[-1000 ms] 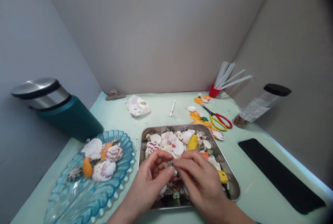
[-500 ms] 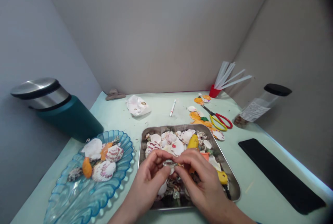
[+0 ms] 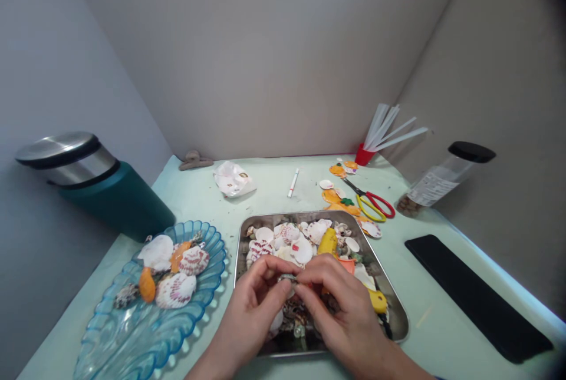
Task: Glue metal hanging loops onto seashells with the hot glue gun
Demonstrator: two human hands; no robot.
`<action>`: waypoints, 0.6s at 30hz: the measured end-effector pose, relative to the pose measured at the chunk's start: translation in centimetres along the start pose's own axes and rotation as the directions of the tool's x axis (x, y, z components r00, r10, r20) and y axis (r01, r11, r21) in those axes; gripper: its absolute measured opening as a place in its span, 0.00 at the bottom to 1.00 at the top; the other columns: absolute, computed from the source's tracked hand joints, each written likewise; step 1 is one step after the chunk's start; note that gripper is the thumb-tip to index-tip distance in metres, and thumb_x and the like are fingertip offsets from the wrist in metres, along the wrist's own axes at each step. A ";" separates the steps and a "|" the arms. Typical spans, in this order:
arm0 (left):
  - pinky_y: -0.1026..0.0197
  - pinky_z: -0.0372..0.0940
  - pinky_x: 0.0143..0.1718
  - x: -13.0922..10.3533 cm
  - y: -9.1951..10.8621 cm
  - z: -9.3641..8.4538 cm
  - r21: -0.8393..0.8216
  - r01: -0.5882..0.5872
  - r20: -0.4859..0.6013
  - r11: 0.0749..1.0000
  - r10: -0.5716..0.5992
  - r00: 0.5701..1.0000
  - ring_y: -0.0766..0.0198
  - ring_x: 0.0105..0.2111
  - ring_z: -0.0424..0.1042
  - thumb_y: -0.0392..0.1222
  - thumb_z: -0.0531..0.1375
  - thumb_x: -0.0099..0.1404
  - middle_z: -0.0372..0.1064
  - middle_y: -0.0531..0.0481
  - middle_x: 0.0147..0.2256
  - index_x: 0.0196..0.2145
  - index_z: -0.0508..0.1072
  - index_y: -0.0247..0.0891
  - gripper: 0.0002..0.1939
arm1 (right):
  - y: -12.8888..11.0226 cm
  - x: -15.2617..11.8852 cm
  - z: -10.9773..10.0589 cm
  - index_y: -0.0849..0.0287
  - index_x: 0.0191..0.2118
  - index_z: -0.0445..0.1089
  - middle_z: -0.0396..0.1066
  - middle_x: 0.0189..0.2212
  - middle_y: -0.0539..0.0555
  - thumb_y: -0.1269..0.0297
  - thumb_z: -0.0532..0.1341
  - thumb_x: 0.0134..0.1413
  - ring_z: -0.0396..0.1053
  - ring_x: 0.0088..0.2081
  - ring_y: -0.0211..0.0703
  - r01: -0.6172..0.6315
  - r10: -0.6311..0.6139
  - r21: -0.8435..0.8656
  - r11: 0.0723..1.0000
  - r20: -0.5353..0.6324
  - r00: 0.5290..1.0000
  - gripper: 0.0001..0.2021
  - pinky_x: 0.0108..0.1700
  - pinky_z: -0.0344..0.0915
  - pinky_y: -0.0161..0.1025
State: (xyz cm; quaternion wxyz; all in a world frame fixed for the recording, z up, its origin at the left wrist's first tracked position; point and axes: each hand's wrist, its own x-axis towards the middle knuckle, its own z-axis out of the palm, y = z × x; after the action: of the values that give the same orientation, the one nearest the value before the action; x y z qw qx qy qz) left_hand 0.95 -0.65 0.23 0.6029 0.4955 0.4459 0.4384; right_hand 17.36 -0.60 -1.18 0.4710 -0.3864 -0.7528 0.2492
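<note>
Over a metal tray full of shells, my left hand and my right hand meet fingertip to fingertip. Between them is a small greyish ridged shell, partly covered by the fingers. My left thumb and forefinger pinch it. The right thumb and forefinger close on its other side. Just beyond the hands, a yellow glue gun lies among the shells, partly hidden by my right hand. White scallop shells fill the tray's far part.
A blue scalloped dish at left holds several shells. Behind it leans a teal bottle. Beyond the tray lie a crumpled wrapper, a marker and scissors. A red cup holds glue sticks; a jar and black strip are right.
The small shell has turned slightly between my fingertips, and less of it shows on the right side. Both hands stay in nearly the same place.
</note>
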 end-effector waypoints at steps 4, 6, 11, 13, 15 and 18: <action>0.65 0.62 0.42 0.0 0.0 0.0 -0.016 -0.006 0.000 1.000 0.006 1.000 0.63 0.39 0.70 0.40 0.61 0.62 0.72 0.51 0.35 0.36 0.72 0.38 0.04 | 0.2 -0.1 0.1 0.59 0.35 0.67 0.65 0.31 0.53 0.76 0.58 0.57 0.66 0.34 0.41 0.002 -0.002 -0.002 1.000 0.009 1.000 0.05 0.36 0.63 0.38; 0.64 0.62 0.42 0.1 0.0 0.0 -0.024 -0.012 0.008 1.000 0.013 1.000 0.63 0.39 0.70 0.39 0.61 0.62 0.72 0.50 0.35 0.35 0.72 0.38 0.03 | 0.2 -0.1 0.2 0.59 0.35 0.67 0.66 0.30 0.53 0.76 0.58 0.57 0.66 0.34 0.42 0.007 -0.007 -0.003 1.000 0.016 1.000 0.05 0.36 0.63 0.38; 0.64 0.61 0.44 0.3 -0.3 -0.3 -0.068 -0.019 0.014 0.997 0.020 1.000 0.62 0.40 0.70 0.37 0.61 0.61 0.73 0.50 0.36 0.33 0.73 0.38 0.02 | 0.0 -0.1 0.3 0.60 0.34 0.68 0.66 0.29 0.53 0.76 0.58 0.57 0.66 0.33 0.41 0.042 -0.042 -0.018 0.999 0.007 0.999 0.05 0.34 0.63 0.37; 0.64 0.62 0.43 0.3 -0.5 -0.3 -0.086 -0.009 0.014 0.996 0.011 1.000 0.62 0.40 0.70 0.37 0.61 0.61 0.74 0.49 0.36 0.33 0.72 0.38 0.01 | 0.0 0.0 0.3 0.60 0.34 0.68 0.66 0.29 0.53 0.76 0.58 0.57 0.66 0.33 0.41 0.042 -0.042 -0.029 0.999 0.010 0.999 0.05 0.35 0.63 0.38; 0.64 0.62 0.42 0.3 -0.6 -0.3 -0.099 0.001 0.009 0.995 -0.001 1.000 0.62 0.39 0.71 0.37 0.61 0.61 0.74 0.49 0.36 0.32 0.72 0.38 0.01 | 0.0 0.0 0.3 0.60 0.34 0.68 0.67 0.29 0.54 0.76 0.58 0.57 0.66 0.33 0.41 0.038 -0.038 -0.043 0.998 0.016 0.999 0.05 0.35 0.63 0.38; 0.65 0.62 0.40 0.2 -0.7 -0.2 -0.107 0.021 -0.006 0.994 -0.022 1.000 0.63 0.38 0.71 0.37 0.61 0.61 0.73 0.50 0.34 0.32 0.73 0.38 0.02 | -0.1 0.0 0.3 0.60 0.33 0.68 0.67 0.29 0.54 0.75 0.58 0.57 0.67 0.32 0.41 0.042 -0.041 -0.055 0.998 0.018 0.999 0.05 0.34 0.64 0.38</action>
State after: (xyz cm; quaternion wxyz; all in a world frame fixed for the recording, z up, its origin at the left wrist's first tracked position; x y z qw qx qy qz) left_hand 0.87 -0.51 -0.46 0.6317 0.4561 0.4292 0.4569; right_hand 17.10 -0.66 -1.28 0.4590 -0.3814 -0.7712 0.2218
